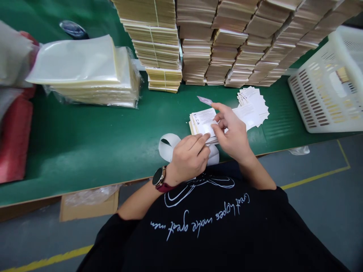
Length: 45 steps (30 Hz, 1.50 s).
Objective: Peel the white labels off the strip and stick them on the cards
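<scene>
My left hand (191, 154) lay at the near edge of the card stack (202, 116), fingertips touching it; my right hand (231, 130) bent thumb and fingers over its top. I could not tell whether either gripped anything. The stack sat on the green table (85, 139), beside fanned cards (256, 106).

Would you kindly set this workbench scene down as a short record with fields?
left hand: fingertips at the card stack
right hand: bent over the card stack; grip unclear
left wrist: dark-faced watch
right of stack: fanned white cards
beside left hand: curled white strip
back: tall paper-like stacks
far right: white slotted basket
surface: green tabletop
</scene>
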Motion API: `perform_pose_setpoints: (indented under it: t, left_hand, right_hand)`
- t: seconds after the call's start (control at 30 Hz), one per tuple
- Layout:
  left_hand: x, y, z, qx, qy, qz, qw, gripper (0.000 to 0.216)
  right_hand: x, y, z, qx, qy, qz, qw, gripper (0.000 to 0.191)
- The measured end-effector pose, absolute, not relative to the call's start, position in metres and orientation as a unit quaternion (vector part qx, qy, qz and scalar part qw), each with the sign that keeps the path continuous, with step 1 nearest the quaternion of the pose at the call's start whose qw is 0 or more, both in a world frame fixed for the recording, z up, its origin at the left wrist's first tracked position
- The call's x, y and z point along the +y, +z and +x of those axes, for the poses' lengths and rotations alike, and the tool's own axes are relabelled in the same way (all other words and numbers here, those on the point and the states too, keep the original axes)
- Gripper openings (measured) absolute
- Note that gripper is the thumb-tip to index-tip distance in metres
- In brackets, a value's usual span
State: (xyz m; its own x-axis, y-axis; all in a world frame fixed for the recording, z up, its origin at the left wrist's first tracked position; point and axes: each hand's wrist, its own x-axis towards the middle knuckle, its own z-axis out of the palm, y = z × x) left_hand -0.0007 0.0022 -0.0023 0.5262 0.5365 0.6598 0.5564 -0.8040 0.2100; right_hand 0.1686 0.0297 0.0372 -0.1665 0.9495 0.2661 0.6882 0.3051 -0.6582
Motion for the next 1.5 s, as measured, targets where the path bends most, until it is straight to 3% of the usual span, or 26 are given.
perform_pose_setpoints:
  t: [0.3, 0.57, 0.77, 0.9, 1.0, 1.13, 1.3, 1.5]
  left_hand:
    - [0.003, -0.004, 0.000, -0.308, -0.385, -0.870, 0.031, 0.008]
    - [0.002, -0.004, 0.000, -0.306, -0.386, -0.870, 0.028, 0.009]
    - [0.002, -0.003, -0.001, -0.301, -0.387, -0.871, 0.017, 0.007]
    - [0.001, -0.002, -0.001, -0.307, -0.378, -0.873, 0.011, 0.008]
    - [0.001, -0.001, 0.001, -0.321, -0.356, -0.878, 0.007, 0.009]
    - [0.002, -0.001, 0.003, -0.327, -0.329, -0.886, 0.019, 0.011]
    - [0.002, -0.002, 0.001, -0.312, -0.348, -0.884, 0.003, 0.009]
    - [0.002, -0.002, 0.000, -0.286, -0.361, -0.888, -0.012, 0.009]
  right_hand:
    - [0.031, 0.035, 0.170, -0.764, 0.164, -0.538, 0.315, 0.050]
    - [0.034, 0.041, 0.163, -0.746, 0.068, -0.630, 0.205, 0.057]
    - [0.041, 0.028, 0.188, -0.709, 0.205, -0.614, 0.279, 0.080]
    - [0.039, 0.016, 0.193, -0.675, 0.275, -0.592, 0.345, 0.071]
    - [0.040, 0.012, 0.192, -0.651, 0.284, -0.599, 0.370, 0.061]
    - [0.048, 0.006, 0.190, -0.650, 0.290, -0.598, 0.369, 0.072]
    - [0.054, 0.001, 0.193, -0.636, 0.318, -0.579, 0.399, 0.062]
    - [0.043, 0.009, 0.191, -0.641, 0.287, -0.589, 0.399, 0.085]
